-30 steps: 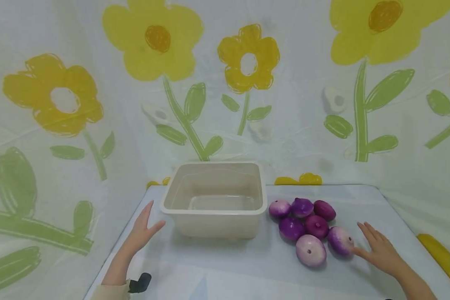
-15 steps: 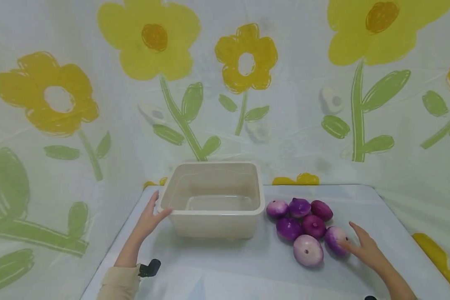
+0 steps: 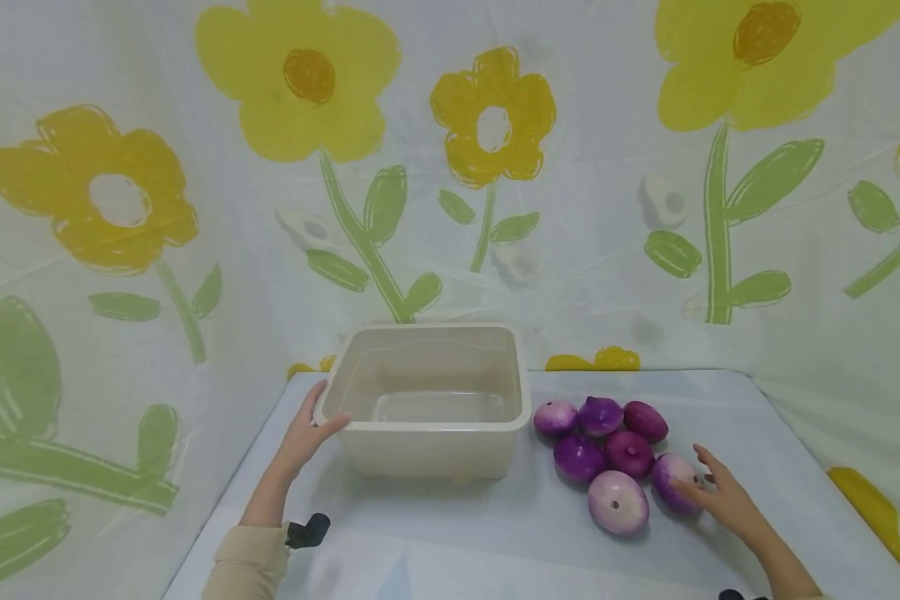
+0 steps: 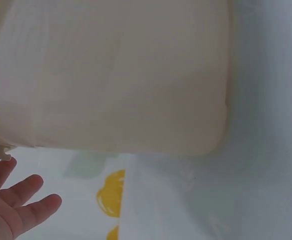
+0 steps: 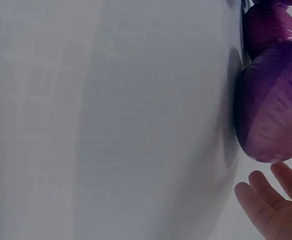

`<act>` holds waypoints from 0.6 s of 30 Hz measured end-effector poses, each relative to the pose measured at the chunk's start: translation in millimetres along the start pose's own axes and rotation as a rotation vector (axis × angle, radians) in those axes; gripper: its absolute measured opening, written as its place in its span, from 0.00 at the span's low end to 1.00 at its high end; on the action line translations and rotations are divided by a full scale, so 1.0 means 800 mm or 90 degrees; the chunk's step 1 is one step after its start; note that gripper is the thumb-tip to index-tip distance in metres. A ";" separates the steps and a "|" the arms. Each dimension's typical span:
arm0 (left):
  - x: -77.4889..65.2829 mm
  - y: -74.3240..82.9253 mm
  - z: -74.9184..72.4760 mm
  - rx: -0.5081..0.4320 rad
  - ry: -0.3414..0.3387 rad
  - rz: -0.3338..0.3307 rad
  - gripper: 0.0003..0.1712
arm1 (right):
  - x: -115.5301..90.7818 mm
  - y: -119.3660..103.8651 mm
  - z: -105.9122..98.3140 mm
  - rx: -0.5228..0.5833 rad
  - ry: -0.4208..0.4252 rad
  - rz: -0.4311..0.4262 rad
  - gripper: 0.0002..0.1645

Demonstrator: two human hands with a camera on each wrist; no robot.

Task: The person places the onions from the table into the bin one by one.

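Both hands moved inward: left hand [image 3: 302, 439], fingers extended, touches rim of plastic bin [image 3: 431, 452]; right hand [image 3: 729, 500], fingers spread, nothing gripped, just beside rightmost onion [image 3: 666, 477] on tabletop [image 3: 450, 533]. Likely pre-grasp; next: curl round it.

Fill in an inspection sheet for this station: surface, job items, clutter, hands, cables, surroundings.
Surface: flat pale blue tabletop, bearing bin and onions.
Job items: deep beige rectangular plastic bin, upright; seven glossy, round, purple-to-whitish onions, grouped right of it.
Clutter: nothing seen.
Left hand: at the bin's near-left corner, thumb overlapping the rim in the head view.
Right hand: beside the rightmost onion; contact unclear.
Cables: nothing seen.
Surroundings: white sheet backdrop printed with yellow flowers and green leaves.
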State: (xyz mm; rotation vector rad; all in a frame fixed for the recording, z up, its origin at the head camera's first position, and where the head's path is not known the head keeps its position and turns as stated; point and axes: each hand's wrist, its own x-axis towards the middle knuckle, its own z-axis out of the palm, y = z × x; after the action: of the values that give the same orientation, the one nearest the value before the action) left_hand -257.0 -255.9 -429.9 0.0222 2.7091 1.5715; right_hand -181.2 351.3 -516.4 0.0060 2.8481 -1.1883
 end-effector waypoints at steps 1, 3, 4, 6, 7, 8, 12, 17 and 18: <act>0.001 0.000 0.000 0.002 0.000 0.000 0.50 | 0.001 0.000 0.001 0.006 -0.004 0.003 0.51; 0.003 0.000 0.000 0.010 -0.001 -0.001 0.50 | 0.002 -0.001 0.003 0.018 -0.014 0.011 0.52; 0.004 0.000 0.000 0.013 -0.001 -0.001 0.50 | 0.003 -0.001 0.004 0.023 -0.019 0.015 0.52; 0.007 -0.001 -0.001 0.022 -0.004 0.000 0.50 | 0.005 -0.002 0.005 0.028 -0.030 0.026 0.52; 0.008 -0.002 -0.002 0.029 -0.005 0.003 0.50 | 0.005 -0.002 0.006 0.029 -0.036 0.032 0.52; 0.009 -0.003 -0.003 0.037 -0.006 0.005 0.51 | 0.006 -0.003 0.006 0.033 -0.044 0.039 0.53; 0.014 0.000 -0.007 0.073 -0.016 0.035 0.52 | 0.008 -0.005 0.006 0.046 -0.076 0.066 0.54; 0.024 0.012 -0.016 0.118 -0.041 0.049 0.52 | 0.009 -0.005 0.006 0.050 -0.087 0.076 0.54; 0.027 0.014 -0.017 0.122 -0.046 0.042 0.51 | 0.009 -0.005 0.006 0.050 -0.087 0.074 0.54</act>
State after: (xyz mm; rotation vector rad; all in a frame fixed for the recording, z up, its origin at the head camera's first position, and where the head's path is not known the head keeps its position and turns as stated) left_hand -278.7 -261.9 -412.9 0.1672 2.8174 1.2919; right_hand -188.6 344.8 -517.6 0.0897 2.6432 -1.2265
